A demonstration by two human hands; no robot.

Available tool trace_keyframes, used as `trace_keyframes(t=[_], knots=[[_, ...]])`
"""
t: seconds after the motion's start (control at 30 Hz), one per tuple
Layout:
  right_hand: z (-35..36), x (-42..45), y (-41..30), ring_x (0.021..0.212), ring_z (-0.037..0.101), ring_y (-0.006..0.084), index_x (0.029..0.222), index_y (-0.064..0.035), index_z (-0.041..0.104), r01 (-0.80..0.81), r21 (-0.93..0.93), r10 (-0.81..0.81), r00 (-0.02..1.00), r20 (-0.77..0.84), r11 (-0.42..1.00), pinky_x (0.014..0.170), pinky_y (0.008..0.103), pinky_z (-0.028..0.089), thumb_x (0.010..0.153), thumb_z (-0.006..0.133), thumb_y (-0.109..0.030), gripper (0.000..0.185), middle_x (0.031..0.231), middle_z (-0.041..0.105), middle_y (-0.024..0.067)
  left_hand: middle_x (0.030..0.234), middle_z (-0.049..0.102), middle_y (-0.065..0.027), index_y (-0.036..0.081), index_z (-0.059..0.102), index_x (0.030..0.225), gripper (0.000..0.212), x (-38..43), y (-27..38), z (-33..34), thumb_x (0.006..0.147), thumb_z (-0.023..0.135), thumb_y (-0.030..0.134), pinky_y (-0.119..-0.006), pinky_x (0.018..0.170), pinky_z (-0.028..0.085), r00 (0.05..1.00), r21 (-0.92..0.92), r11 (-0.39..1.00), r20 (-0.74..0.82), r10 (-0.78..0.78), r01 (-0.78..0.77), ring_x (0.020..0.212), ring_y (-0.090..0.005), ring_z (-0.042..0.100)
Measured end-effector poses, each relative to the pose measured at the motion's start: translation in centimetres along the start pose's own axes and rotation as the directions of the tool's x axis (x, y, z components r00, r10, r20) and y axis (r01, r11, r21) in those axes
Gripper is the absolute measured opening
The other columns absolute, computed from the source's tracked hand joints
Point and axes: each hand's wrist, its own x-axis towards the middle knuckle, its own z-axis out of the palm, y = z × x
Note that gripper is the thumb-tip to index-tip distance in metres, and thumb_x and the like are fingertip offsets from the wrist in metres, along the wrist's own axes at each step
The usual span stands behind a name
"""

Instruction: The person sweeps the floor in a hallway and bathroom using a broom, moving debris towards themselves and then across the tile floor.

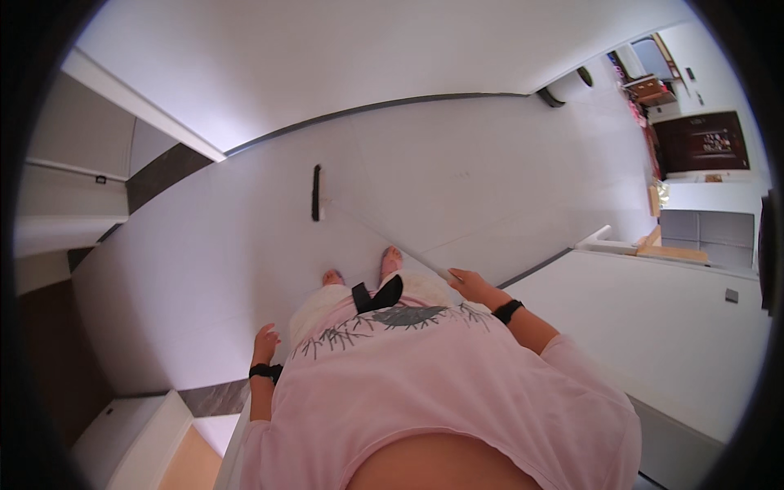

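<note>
My right hand [463,283] is closed around the long, pale handle of a broom, at the right of my body. The handle slants down and away to the broom's head [316,193], whose dark bristles touch the light floor ahead of my feet. At the left of my body hangs my left hand [266,342], holding nothing, its fingers partly curled and apart. Both wrists wear black bands. No dirt can be made out beside the bristles.
A white wall with a dark skirting board [380,105] runs ahead. Doorways with dark thresholds [165,174] lie left. Beyond the right wall corner [572,250] are a wooden chair or bench part [674,253], a cabinet and a dark door [701,142].
</note>
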Motion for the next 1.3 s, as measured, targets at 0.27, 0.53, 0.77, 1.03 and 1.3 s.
trace_keyframes(t=[0.27,0.53,0.77,1.03,1.3], knots=[[5.7,9.3,-6.4,0.089,0.047,0.033,0.099,-0.0027,0.049,0.142,-0.114,-0.093,0.931,0.354,0.983,0.077,0.0356,0.037,0.074,0.045,-0.028,0.036,0.095,0.05,0.0204,0.077,0.054,-0.0104,0.001,0.045,0.104,0.033,-3.6,1.9,-0.7,0.072,0.047,0.009,-0.025,0.061,0.043,0.985,0.136,0.98,-0.109,-0.134,0.148,0.063,-0.0157,0.053],[0.3,5.3,3.7,0.094,0.046,0.0319,0.103,-0.0073,0.049,-0.155,-0.098,0.17,0.971,0.168,0.983,0.079,0.0366,0.037,0.075,0.044,-0.032,0.037,0.1,0.051,0.0154,0.076,0.054,-0.0104,0.001,0.045,0.104,0.032,-4.2,2.4,1.1,0.072,0.047,0.01,-0.024,0.061,0.043,0.982,0.127,0.979,-0.118,-0.147,0.162,0.064,-0.0163,0.054],[-7.2,1.8,8.9,0.05,0.05,0.0214,0.109,-0.0072,0.044,-0.636,0.146,0.647,0.762,-0.043,0.758,0.044,0.0329,0.04,0.077,0.044,-0.028,0.039,0.065,0.054,0.0115,0.078,0.054,-0.0097,0.002,0.045,0.104,0.033,-2.6,2.6,2.5,0.073,0.048,0.011,-0.025,0.06,0.043,0.992,0.064,0.993,-0.081,-0.092,0.097,0.065,-0.0156,0.052],[-1.3,0.8,17.8,0.04,0.045,0.0162,0.111,-0.0087,0.042,-0.055,-0.257,-0.132,0.742,-0.657,0.965,0.033,0.0278,0.034,0.077,0.046,-0.028,0.04,0.058,0.049,0.0079,0.076,0.054,-0.0066,0.005,0.043,0.106,0.034,-2.4,3.1,3.3,0.073,0.048,0.013,-0.023,0.054,0.039,0.994,0.143,0.989,-0.1,-0.034,0.048,0.065,-0.0138,0.052],[-0.6,7.9,1.2,0.036,0.036,0.0109,0.111,-0.0124,0.042,-0.31,0.383,0.271,0.95,0.155,0.87,0.031,0.0253,0.029,0.076,0.048,-0.033,0.041,0.048,0.041,0.0016,0.069,0.052,-0.0071,0.001,0.045,0.103,0.032,-5.7,0.4,4.1,0.072,0.048,0.009,-0.024,0.055,0.044,0.993,0.132,0.991,-0.119,0.015,0.001,0.06,-0.0144,0.052]])
